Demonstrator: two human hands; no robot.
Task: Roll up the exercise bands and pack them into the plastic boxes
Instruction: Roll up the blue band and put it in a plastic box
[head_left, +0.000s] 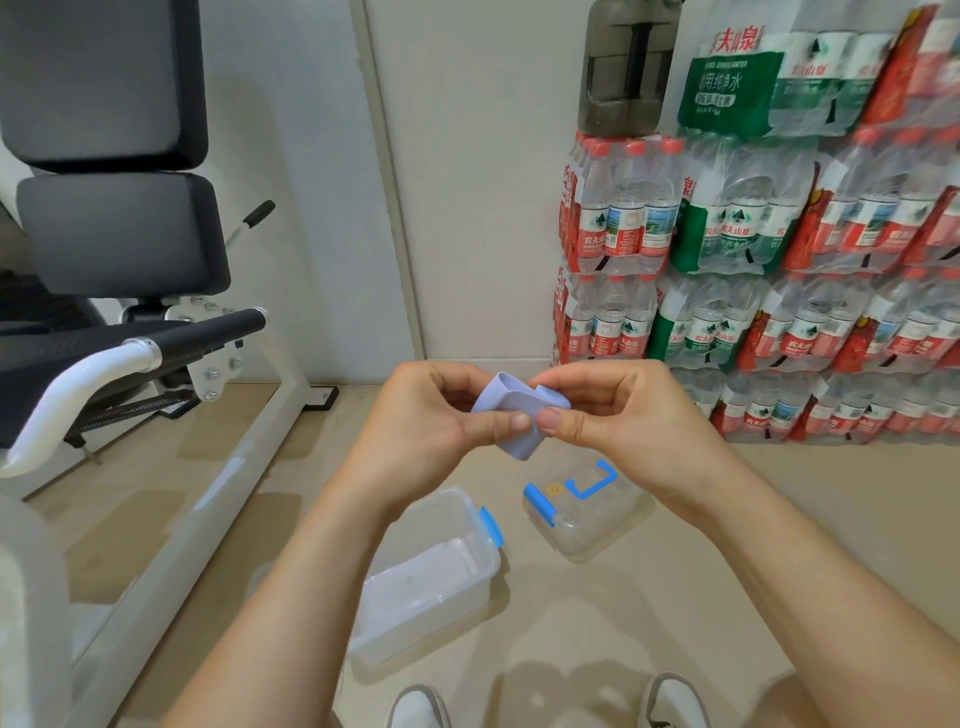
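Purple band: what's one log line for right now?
left hand: pinches light purple rubber exercise band | right hand: pinches it | clear plastic boxes with blue clips: on floor

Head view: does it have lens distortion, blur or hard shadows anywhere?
In the head view, wide-angle bending curves the wall strip and tilts the water packs at the right edge; the lilac band, left hand and right hand are sharp; shadows on the floor are soft and faint; no strong glare.

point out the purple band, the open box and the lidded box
purple band (511, 400), head view, flat face between the thumbs
open box (426, 623), head view, near wall
lidded box (597, 512), head view, clear lid
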